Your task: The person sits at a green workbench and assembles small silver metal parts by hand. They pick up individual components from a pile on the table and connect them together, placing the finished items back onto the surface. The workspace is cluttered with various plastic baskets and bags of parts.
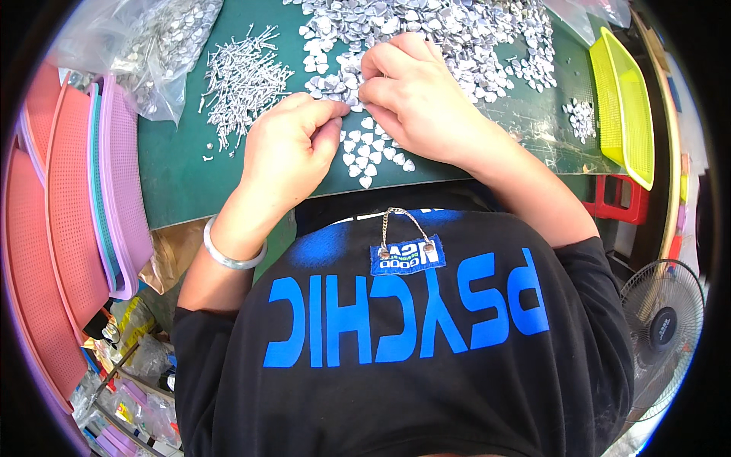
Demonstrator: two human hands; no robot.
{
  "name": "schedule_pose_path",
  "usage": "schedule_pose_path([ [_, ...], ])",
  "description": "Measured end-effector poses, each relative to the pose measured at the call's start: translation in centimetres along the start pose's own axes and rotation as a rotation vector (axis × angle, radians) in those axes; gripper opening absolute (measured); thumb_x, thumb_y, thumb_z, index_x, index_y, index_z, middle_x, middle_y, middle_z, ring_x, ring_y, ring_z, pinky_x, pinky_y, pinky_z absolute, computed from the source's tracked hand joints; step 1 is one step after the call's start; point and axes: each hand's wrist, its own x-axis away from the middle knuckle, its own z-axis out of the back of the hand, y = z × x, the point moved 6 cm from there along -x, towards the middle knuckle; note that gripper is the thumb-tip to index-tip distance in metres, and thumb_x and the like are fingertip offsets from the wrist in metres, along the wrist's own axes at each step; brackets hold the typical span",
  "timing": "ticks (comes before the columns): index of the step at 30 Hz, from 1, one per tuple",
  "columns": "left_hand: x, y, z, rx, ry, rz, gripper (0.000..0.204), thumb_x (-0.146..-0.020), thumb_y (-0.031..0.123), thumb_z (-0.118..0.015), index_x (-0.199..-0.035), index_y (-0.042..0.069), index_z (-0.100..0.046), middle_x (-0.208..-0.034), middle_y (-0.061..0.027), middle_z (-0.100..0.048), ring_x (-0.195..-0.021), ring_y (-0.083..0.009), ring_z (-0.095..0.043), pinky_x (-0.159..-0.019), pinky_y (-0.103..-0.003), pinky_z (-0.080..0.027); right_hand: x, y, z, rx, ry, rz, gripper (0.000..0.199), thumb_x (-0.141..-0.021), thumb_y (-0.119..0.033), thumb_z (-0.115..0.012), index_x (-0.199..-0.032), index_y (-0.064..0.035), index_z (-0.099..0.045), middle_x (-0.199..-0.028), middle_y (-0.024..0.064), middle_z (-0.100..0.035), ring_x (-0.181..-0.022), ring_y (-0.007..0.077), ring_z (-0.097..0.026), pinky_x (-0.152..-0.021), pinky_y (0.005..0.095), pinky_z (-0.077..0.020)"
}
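As we look down over a black shirt with blue lettering, we see both hands meeting at the near edge of a green work table. Our left hand is curled, thumb and fingers pressed together as if pinching something small, though we cannot tell what sits between them. Our right hand rests just beside it, fingertips bunched on the edge of a large heap of small silver heart-shaped metal pieces that covers the far middle of the table. A few loose hearts lie under and between the hands, near the front edge. Toward the far left lies a pile of thin silver pins, and at the far left corner a clear plastic bag holds more silver pieces. A small separate cluster of hearts sits near the right edge, beside a yellow plastic basket. Pink and purple trays stand stacked off the left edge. Judging by the big heap against that small cluster, most of the work seems left.
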Motion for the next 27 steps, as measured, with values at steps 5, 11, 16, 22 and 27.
schedule_pose_path([
  [5, 0.1, 0.1, -0.1, -0.067, -0.007, 0.015, 0.017, -0.082, 0.009, -0.066, -0.097, 0.011, -0.074, -0.074, -0.0065, -0.062, -0.069, -0.0259, -0.063, -0.061, -0.036, -0.051, 0.4, 0.0, 0.6, -0.037, -0.063, 0.029, 0.009, -0.073, -0.007, -0.071, -0.081, -0.0059, -0.068, -0.1, 0.0041, -0.058, -0.097, 0.0264, -0.052, -0.086, 0.038, -0.0429],
  [11, 0.1, 0.4, 0.0, -0.088, 0.058, -0.057, 0.018, -0.083, 0.002, -0.066, -0.099, 0.006, -0.072, -0.068, -0.0082, -0.054, -0.059, -0.0216, -0.055, -0.056, -0.033, -0.043, 0.1, -0.2, 0.6, -0.058, -0.032, 0.028, 0.012, -0.072, -0.011, -0.074, -0.082, -0.0059, -0.069, -0.1, 0.0039, -0.058, -0.098, 0.0259, -0.052, -0.086, 0.0385, -0.0432],
  [16, 0.2, -0.1, 0.4, -0.087, 0.068, 0.007, 0.013, -0.083, 0.01, -0.066, -0.094, 0.01, -0.073, -0.074, -0.0074, -0.061, -0.067, -0.0265, -0.063, -0.06, -0.037, -0.051, -0.3, -0.6, -0.3, -0.002, -0.017, -0.001, 0.013, -0.072, -0.012, -0.075, -0.081, -0.005, -0.068, -0.099, 0.0038, -0.059, -0.098, 0.0257, -0.053, -0.086, 0.0392, -0.0436],
  [22, 0.9, -0.5, 0.7, -0.077, 0.073, 0.029, 0.013, -0.083, 0.009, -0.066, -0.093, 0.009, -0.073, -0.074, -0.0079, -0.061, -0.066, -0.0266, -0.062, -0.06, -0.037, -0.05, -0.3, -0.5, -1.0, -0.007, -0.02, 0.034, 0.009, -0.074, -0.012, -0.068, -0.077, -0.0041, -0.07, -0.1, 0.0043, -0.06, -0.1, 0.024, -0.051, -0.087, 0.0385, -0.042],
  [27, 1.2, -0.7, 0.9, -0.065, 0.087, 0.045, 0.012, -0.083, 0.008, -0.067, -0.093, 0.009, -0.073, -0.074, -0.008, -0.061, -0.066, -0.0263, -0.062, -0.06, -0.036, -0.05, -0.2, -0.7, -0.5, -0.02, 0.012, 0.027, 0.008, -0.074, -0.011, -0.067, -0.077, -0.0041, -0.07, -0.1, 0.0042, -0.059, -0.1, 0.0241, -0.051, -0.087, 0.038, -0.042],
])
